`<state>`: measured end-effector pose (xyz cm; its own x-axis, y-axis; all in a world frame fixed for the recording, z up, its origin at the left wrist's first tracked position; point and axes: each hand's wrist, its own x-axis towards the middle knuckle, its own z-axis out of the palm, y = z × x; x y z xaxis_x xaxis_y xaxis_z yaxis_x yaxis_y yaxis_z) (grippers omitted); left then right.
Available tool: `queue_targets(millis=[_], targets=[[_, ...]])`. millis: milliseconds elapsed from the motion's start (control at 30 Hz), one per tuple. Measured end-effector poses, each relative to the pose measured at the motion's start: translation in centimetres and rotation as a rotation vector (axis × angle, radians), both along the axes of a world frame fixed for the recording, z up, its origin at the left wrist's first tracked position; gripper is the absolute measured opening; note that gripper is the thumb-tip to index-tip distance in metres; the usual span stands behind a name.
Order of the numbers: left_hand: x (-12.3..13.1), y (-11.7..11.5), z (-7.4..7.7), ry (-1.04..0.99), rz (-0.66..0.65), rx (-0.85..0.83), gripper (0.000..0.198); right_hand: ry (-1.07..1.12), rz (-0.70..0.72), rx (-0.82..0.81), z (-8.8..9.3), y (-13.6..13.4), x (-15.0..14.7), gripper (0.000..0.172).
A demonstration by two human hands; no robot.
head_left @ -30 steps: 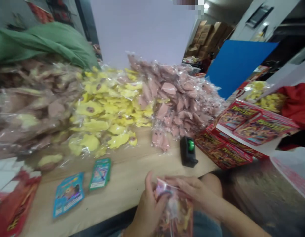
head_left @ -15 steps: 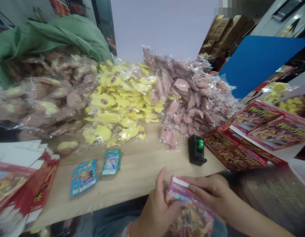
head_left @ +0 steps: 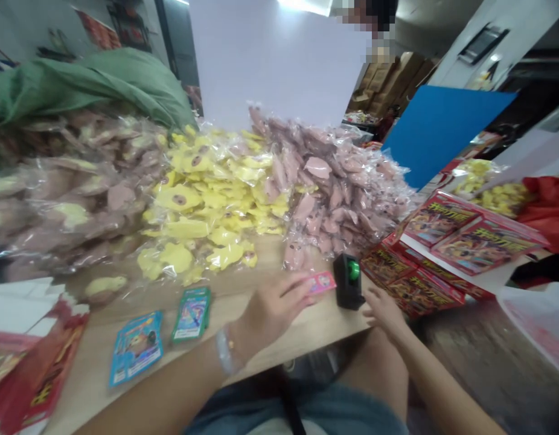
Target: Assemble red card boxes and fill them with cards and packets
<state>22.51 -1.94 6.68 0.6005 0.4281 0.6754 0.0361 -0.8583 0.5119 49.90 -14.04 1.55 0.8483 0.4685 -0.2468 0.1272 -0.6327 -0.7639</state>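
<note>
My left hand (head_left: 273, 311) is closed around a small pink printed box (head_left: 321, 283), held just above the table with one narrow end toward the tape dispenser. The black tape dispenser (head_left: 348, 283), with a green core, stands right of the box. At its front edge is my right hand (head_left: 384, 311), fingers reaching toward it and somewhat apart; no tape shows between them. To the left on the table lie a stack of blue-edged cards (head_left: 137, 347) and a stack of green-edged cards (head_left: 191, 314).
Bagged yellow figures (head_left: 207, 199) and bagged pink figures (head_left: 334, 187) are heaped along the back. Red display boxes (head_left: 447, 220) are stacked at the right. Flat red-and-white cartons (head_left: 48, 374) lie front left, with a green sack (head_left: 111, 84) behind.
The box has gone from my lap area up over the table, now in my left hand alone. My right hand has let go of it and moved to the tape dispenser.
</note>
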Motion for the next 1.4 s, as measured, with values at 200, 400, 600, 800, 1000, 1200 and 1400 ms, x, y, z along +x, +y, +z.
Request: queue_targets(millis=[200,400,600,800,1000,1200,1400], targets=[[0.2,-1.3,-2.4,0.442,-0.056,-0.028,0.041,0.407,-0.084,0.088,-1.8,2.4,1.4,0.011],[-0.8,-1.0,-1.3,0.615,-0.026,-0.026,0.048,0.291,-0.086,0.258,-2.3,-2.5,-3.1,0.014],[0.9,-1.7,-1.3,0.674,0.069,-0.142,0.051,0.524,0.152,0.526,0.8,-0.7,-11.7,0.028],[0.3,-3.9,0.2,0.637,0.012,-0.138,0.048,0.418,0.111,0.479,0.1,1.0,-14.9,0.038],[-4.5,-2.2,4.0,0.379,-0.023,-0.498,0.068,0.237,0.582,0.275,0.4,0.5,-12.8,0.055],[-17.6,1.9,-2.4,0.683,0.461,-0.43,0.048,-0.113,0.753,-0.01,-1.4,8.8,-17.6,0.047],[-23.9,2.0,-7.8,0.805,0.474,-0.471,0.03,-0.639,1.537,0.029,-3.2,13.3,-28.8,0.043]])
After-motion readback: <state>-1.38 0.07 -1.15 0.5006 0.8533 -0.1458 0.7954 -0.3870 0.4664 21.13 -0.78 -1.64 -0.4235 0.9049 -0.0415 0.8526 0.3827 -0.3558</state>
